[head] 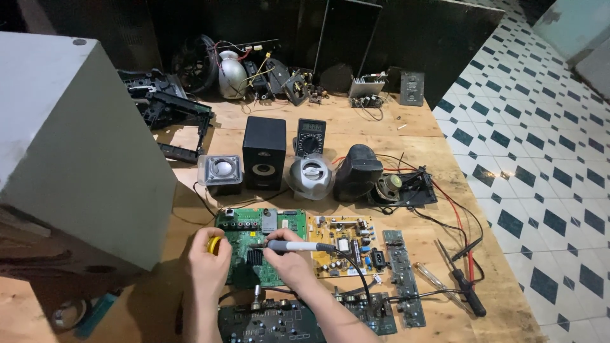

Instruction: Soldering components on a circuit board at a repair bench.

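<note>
Green circuit board (pixel 254 244) sits flat on the wooden bench (pixel 381 127), partly covered by both hands. Left hand (pixel 208 267) is curled round a yellow spool (pixel 215 244), mostly hidden. Right hand (pixel 291 263) pinches a soldering iron (pixel 298 246), tip on the board. The yellow board (pixel 343 244) is just beside it; a dark panel (pixel 273 321) below is cut off.

Right hand (pixel 287 262) holds soldering iron (pixel 298 246) over green circuit board (pixel 257 244) | left hand (pixel 207 267) grips yellow solder spool (pixel 216 244) | wooden workbench (pixel 381 127)
</note>
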